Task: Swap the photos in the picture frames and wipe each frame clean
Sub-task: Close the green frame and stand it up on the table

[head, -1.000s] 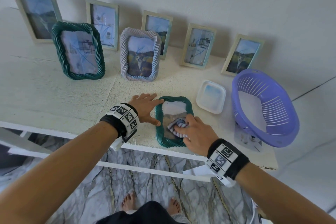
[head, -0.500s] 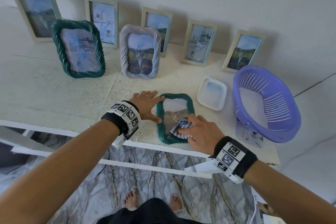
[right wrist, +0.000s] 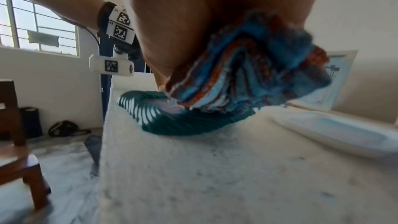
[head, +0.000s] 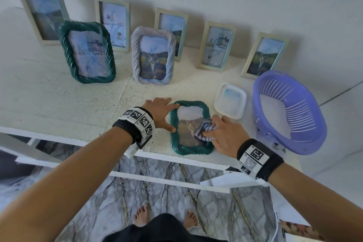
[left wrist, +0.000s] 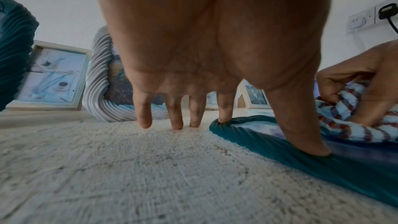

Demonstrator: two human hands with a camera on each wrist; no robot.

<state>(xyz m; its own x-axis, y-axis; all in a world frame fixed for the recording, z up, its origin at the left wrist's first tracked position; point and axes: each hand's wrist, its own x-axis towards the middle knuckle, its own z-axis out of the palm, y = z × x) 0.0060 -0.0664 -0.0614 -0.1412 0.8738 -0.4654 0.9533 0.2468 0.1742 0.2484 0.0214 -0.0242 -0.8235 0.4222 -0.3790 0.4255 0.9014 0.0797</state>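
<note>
A green twisted-rope frame (head: 175, 144) with a cat photo lies flat near the shelf's front edge. My left hand (head: 162, 113) rests spread on the shelf beside it, thumb and index fingertip pressing its left rim (left wrist: 269, 138). My right hand (head: 222, 133) grips a bunched striped cloth (head: 204, 129) and presses it on the frame's glass at the right side; the cloth (right wrist: 247, 77) is wadded under the palm in the right wrist view. A second green frame (head: 88, 53) and a grey rope frame (head: 154, 56) stand upright behind.
Several pale wooden frames (head: 216, 45) lean on the wall at the back. A white dish (head: 229, 102) sits right of the lying frame, and a purple slotted basket (head: 288, 112) stands tilted at the shelf's right end. The shelf's front edge (head: 196, 160) runs just below the frame.
My right hand has slid the cloth from the frame's lower middle toward its right side. The left hand has stayed on the frame's left rim.
</note>
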